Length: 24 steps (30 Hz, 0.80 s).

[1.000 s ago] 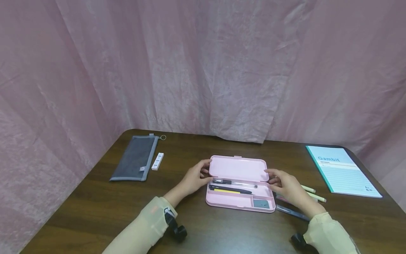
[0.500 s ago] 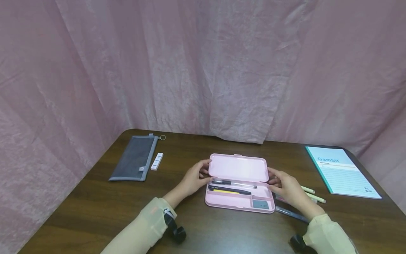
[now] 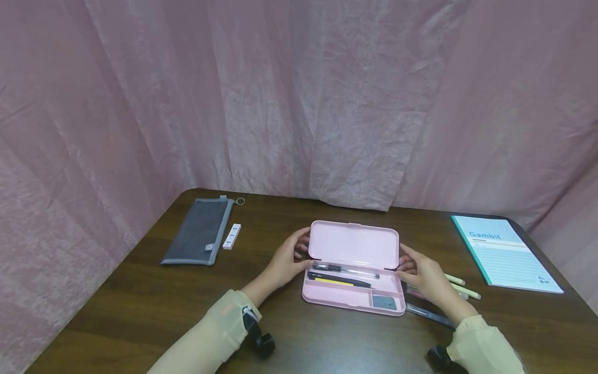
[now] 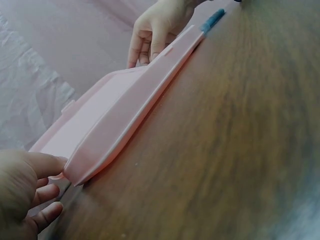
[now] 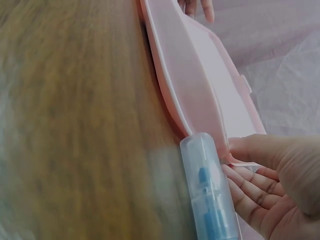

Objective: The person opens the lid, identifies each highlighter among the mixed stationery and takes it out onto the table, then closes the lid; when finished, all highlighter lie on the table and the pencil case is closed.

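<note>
An unlatched pink pencil case (image 3: 336,297) lies on the brown table, its lid (image 3: 353,244) tilted up at the back. My left hand (image 3: 286,262) holds its left end, thumb at the base's corner and fingers by the lid's edge. At the other end my right hand (image 3: 422,274) grips likewise, thumb on the base and fingers beside the lid. Inside are a clear-barrelled pen (image 3: 348,271), a black pen (image 3: 340,279) with something yellow along it, and a grey block (image 3: 384,302) in the small front-right compartment. A clear-capped marker with a blue tip (image 5: 207,190) lies by my right hand.
Pale green pens (image 3: 460,288) lie partly hidden behind my right wrist. A grey zip pouch (image 3: 198,234) and a small white block (image 3: 232,237) are at the left. A notebook (image 3: 506,252) lies at the right. Pink curtain (image 3: 299,104) hangs behind the table.
The pencil case's lid has risen from lying nearly flat to a steeper tilt. My right fingers have moved from the lid's top surface to its side edge. The case's base stays nearly in place.
</note>
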{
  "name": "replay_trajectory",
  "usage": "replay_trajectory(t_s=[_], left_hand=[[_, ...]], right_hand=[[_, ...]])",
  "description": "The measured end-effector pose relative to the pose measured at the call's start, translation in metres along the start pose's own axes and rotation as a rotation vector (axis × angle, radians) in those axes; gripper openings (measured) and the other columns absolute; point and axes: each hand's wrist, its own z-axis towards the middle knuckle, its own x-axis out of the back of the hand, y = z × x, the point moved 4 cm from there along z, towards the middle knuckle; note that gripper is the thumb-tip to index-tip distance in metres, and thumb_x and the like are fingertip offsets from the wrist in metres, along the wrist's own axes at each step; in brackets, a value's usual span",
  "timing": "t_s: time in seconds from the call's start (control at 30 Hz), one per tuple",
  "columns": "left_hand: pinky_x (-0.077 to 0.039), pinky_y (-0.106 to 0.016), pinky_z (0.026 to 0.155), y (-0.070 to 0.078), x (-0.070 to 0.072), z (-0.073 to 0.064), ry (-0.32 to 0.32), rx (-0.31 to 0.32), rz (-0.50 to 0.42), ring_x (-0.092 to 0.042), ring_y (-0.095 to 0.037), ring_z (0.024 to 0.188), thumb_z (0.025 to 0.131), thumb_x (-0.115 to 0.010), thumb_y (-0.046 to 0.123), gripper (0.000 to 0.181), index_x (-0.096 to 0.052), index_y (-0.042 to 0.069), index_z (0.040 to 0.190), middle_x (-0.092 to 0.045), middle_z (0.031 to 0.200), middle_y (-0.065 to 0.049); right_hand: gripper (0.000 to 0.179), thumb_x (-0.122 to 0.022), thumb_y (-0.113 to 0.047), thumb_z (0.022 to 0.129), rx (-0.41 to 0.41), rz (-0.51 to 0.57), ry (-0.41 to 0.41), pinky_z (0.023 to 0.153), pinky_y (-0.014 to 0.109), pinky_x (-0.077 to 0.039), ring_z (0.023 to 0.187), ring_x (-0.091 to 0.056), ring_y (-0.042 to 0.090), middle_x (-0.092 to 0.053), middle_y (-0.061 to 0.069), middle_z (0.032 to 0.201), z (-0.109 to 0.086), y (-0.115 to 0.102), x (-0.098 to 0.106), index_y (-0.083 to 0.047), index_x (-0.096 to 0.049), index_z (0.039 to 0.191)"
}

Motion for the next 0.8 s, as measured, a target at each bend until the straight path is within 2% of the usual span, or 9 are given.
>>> replay_trajectory(t_s=[0.2,0.4,0.57,0.8], left_hand=[[-0.054,-0.03,0.086,-0.0014,-0.0004,0.0005,0.004,0.004,-0.009,-0.059,-0.02,0.106,0.079,-0.076,0.004,0.076,-0.037,0.01,0.144,-0.059,0.121,-0.009],[-0.053,-0.032,0.087,-0.0036,-0.0011,-0.0016,0.011,0.011,0.001,-0.06,-0.021,0.102,0.081,-0.075,0.006,0.067,-0.043,0.006,0.14,-0.062,0.113,-0.009],[-0.053,-0.033,0.087,-0.0058,-0.0012,-0.0025,0.021,0.003,-0.007,-0.06,-0.021,0.1,0.082,-0.075,0.006,0.058,-0.049,0.004,0.133,-0.061,0.11,-0.011],[-0.052,-0.027,0.083,-0.004,-0.0012,-0.0012,0.018,-0.029,-0.027,-0.06,-0.021,0.096,0.081,-0.075,0.005,0.05,-0.052,0.004,0.126,-0.061,0.108,-0.011]], right_hand=[[0.067,-0.072,-0.007,0.084,-0.036,0.034,-0.004,0.081,0.035,-0.057,0.093,-0.061,0.021,-0.062,0.014,0.105,-0.0006,0.0024,-0.0012,0.009,-0.039,0.139],[0.063,-0.072,-0.007,0.084,-0.045,0.077,0.021,0.079,0.027,-0.056,0.093,-0.06,0.021,-0.059,0.015,0.107,-0.0012,0.0053,-0.0033,0.004,-0.039,0.136],[0.061,-0.072,-0.007,0.084,-0.046,0.067,0.045,0.079,0.031,-0.058,0.092,-0.061,0.02,-0.059,0.015,0.106,-0.0011,0.0056,-0.0048,0.002,-0.039,0.134],[0.059,-0.073,-0.006,0.082,-0.01,0.036,0.062,0.078,0.035,-0.058,0.088,-0.063,0.021,-0.061,0.016,0.103,-0.0028,0.004,-0.0013,0.003,-0.041,0.131]])
